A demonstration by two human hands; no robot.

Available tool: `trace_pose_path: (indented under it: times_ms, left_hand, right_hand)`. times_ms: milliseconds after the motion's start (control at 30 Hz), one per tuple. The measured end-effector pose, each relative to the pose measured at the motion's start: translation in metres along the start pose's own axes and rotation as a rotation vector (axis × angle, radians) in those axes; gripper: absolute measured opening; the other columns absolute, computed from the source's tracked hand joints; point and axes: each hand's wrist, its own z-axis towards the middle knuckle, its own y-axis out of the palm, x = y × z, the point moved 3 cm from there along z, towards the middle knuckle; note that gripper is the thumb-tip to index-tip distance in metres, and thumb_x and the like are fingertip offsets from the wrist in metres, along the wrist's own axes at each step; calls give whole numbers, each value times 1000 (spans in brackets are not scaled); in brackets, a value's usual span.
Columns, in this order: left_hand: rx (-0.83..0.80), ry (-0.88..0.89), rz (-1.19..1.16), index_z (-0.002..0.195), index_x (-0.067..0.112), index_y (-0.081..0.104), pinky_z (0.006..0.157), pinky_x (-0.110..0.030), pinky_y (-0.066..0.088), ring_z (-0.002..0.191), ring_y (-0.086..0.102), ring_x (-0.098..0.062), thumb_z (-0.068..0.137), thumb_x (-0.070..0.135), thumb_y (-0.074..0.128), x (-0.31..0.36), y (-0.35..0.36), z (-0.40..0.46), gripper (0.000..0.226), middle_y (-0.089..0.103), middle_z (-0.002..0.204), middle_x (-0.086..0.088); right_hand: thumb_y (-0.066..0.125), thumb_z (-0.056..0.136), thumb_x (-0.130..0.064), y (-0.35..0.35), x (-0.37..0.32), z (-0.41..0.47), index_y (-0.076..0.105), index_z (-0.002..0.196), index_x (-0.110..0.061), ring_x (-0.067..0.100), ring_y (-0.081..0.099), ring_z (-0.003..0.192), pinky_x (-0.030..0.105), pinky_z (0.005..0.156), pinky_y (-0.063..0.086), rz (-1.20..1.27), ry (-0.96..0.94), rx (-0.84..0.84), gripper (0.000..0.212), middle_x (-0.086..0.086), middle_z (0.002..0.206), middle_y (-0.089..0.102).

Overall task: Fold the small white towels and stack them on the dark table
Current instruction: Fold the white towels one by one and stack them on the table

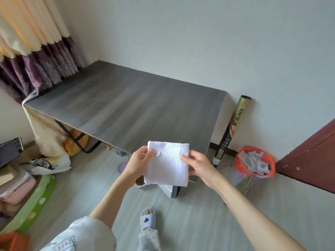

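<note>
A small white towel (167, 163), folded into a rough square, hangs in the air in front of the near edge of the dark table (126, 105). My left hand (138, 161) grips its left edge, thumb on the front near a small label. On the opposite edge my right hand (200, 164) pinches the towel, thumb on the front and fingers behind. No other towel shows on the table top.
A waste basket with an orange liner (253, 165) and a tall tube (231, 129) stand right of the table. Curtains (32, 51) hang at the back left. Bags and a green mat (30, 201) clutter the floor at left. My slippered foot (148, 217) is below.
</note>
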Motion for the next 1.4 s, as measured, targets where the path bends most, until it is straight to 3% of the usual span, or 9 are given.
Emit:
trace_pose_path:
  times_ms: [167,367,533,733,833,933,1033,1233,1400]
  left_hand:
    - [-107,-154,192,90,8,52,73,-49,54,69,50,-22,90,41,47,-33,-21,124,33,51,75,-6]
    - [-265,-317,196,110,16,56,73,-40,59,90,67,-24,94,29,48,-50,-32,220,22,66,102,-8]
    - [-320,-359,230,116,11,57,75,-31,56,87,66,-21,91,11,47,-56,-32,284,28,66,98,-9]
    - [-266,-322,344,120,15,55,88,-44,53,96,64,-25,86,12,53,-57,-57,349,34,65,94,-3]
    - [-236,-290,385,126,16,50,92,-47,50,105,58,-28,88,13,52,-60,-68,369,38,60,108,-6]
    - [-235,-296,435,135,14,43,96,-45,47,112,54,-28,91,14,50,-60,-71,371,44,53,130,-9]
    - [-209,-273,521,138,11,39,89,-33,44,111,51,-27,93,13,45,-53,-69,350,46,49,130,-8]
    - [-106,-87,474,133,12,43,90,-33,41,100,52,-20,94,12,43,-30,-43,255,39,45,135,-9]
    - [-318,84,452,130,12,46,85,-28,41,95,50,-16,95,14,44,-7,33,159,35,54,124,-9]
  right_hand:
    - [54,93,-19,13,8,109,58,104,-2,18,60,81,40,77,55,-37,179,132,22,10,96,63]
    - [48,92,-14,26,23,202,56,106,-2,23,64,89,37,73,57,-9,404,249,20,15,105,65]
    - [40,92,-8,34,33,265,56,107,-5,23,61,88,31,66,56,3,498,322,22,12,106,63]
    - [39,90,-7,50,27,335,57,109,-5,23,59,83,42,82,56,51,488,364,26,13,102,62]
    - [40,89,-8,56,23,351,56,110,-6,23,60,87,41,84,56,93,479,366,26,11,103,62]
    - [42,90,-12,57,21,349,51,124,-11,25,60,104,39,86,54,102,473,370,35,9,118,60]
    - [44,92,-18,49,21,325,37,140,-16,22,55,110,38,95,49,59,472,415,48,3,132,49]
    - [43,95,-19,25,21,228,48,129,-13,19,59,96,34,89,51,120,471,440,34,4,111,56]
    - [44,96,-21,-16,29,105,54,114,-13,20,61,87,28,76,51,184,374,565,22,6,102,60]
